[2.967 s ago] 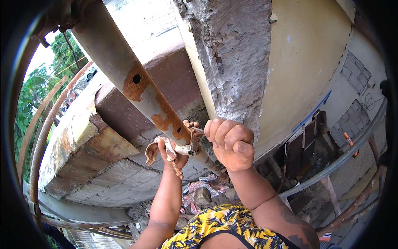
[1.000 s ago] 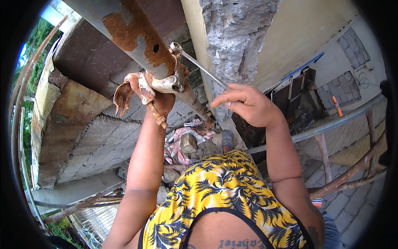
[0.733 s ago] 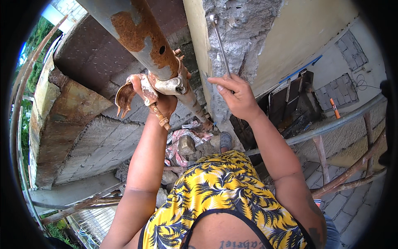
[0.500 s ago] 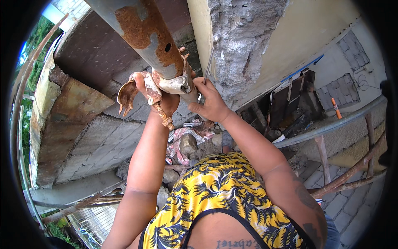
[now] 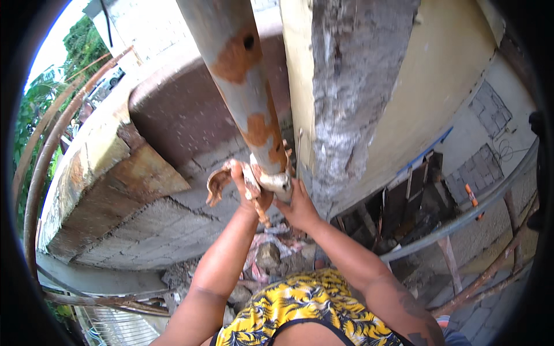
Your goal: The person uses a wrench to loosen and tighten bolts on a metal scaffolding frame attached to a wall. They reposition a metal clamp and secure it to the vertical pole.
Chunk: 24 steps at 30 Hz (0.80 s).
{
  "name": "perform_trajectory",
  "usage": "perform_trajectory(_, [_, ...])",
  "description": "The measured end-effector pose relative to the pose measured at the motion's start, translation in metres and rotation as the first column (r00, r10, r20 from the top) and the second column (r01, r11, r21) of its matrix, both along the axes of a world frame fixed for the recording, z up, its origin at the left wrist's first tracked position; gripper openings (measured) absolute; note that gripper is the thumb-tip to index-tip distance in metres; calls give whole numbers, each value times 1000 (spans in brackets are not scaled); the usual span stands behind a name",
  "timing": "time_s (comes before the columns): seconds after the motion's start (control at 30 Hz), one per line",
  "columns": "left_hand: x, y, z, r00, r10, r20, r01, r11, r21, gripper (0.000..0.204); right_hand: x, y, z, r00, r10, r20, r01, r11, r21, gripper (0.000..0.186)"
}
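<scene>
A rusty grey metal pole (image 5: 245,98) runs down from the top of the head view to my hands. Around its lower part sits a rusty scaffold clamp (image 5: 277,183), with one curved jaw (image 5: 217,184) swung open on the left and a threaded bolt (image 5: 263,217) hanging below. My left hand (image 5: 257,199) is closed on the clamp from beneath, fingers partly hidden behind it. On the clamp's right side, my right hand (image 5: 301,210) is closed on a thin metal wrench (image 5: 299,147) that points upward. The wrench's lower end is hidden by the fingers.
A broken grey concrete column (image 5: 358,86) stands close on the right. Left is a block wall (image 5: 156,230) with a rusted sheet (image 5: 153,173). Curved metal rails (image 5: 49,144) bound both sides. Rubble (image 5: 269,256) lies below; an orange-handled object (image 5: 471,195) is at far right.
The view has tilted upward, so the pole, clamp and hands appear lower and farther away. Both hands stay at the clamp, and the wrench stays in my right hand.
</scene>
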<state>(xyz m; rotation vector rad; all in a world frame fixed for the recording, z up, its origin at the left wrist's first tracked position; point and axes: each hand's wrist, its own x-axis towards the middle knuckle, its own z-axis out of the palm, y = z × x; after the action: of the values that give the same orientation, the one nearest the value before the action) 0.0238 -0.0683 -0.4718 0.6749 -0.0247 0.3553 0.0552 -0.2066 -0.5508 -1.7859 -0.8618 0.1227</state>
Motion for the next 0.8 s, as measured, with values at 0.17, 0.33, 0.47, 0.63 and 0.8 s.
perform_trajectory(0.17, [-7,6,-5,999,37,2,-37,999,30,121,8,-13,10,993,104,56,-92,978,-186,82])
perform_trajectory(0.33, [-5,3,2,1000,14,1,-14,990,137,117,10,-63,-9,989,132,69,-124,987,-104,69])
perform_trajectory(0.47, [-7,2,2,999,32,3,-32,994,107,114,3,-93,13,997,64,53,-66,997,29,68])
perform_trajectory(0.63, [-11,-5,12,999,40,-12,-40,998,55,113,22,-66,20,994,-16,-110,33,988,153,39])
perform_trajectory(0.8, [-13,-4,14,998,48,-29,-46,997,69,107,46,-18,2,997,73,-17,-64,950,306,38])
